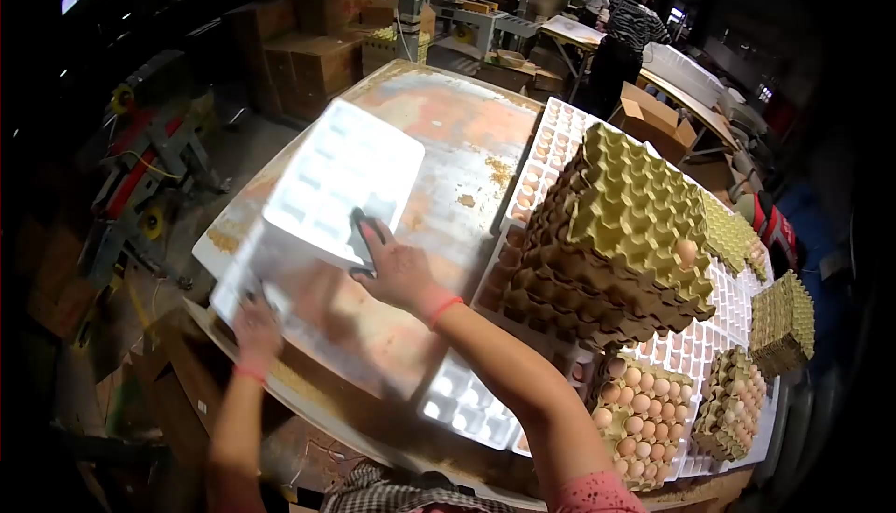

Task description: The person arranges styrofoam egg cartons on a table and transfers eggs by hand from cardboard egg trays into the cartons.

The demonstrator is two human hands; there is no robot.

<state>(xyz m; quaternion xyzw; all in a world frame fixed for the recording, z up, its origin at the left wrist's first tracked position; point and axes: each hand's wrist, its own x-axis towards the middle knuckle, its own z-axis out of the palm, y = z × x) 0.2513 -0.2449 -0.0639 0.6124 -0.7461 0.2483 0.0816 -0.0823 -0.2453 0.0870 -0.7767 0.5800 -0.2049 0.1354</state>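
A bright white tray with moulded pockets is above the left part of the worktable. My right hand has its near right corner between the gloved-looking dark thumb and fingertips. My left hand is smeared by motion at the near left table edge, its fingers on a second white tray, which is blurred too. Further right, tall stacked pulp egg trays rise on the table, with a single egg on their side. A pulp tray full of brown eggs lies near my right forearm.
White trays holding eggs cover the table's right side. Another white tray lies at the near edge. Smaller pulp-tray stacks stand far right. Cardboard boxes, a machine and a person are beyond the table.
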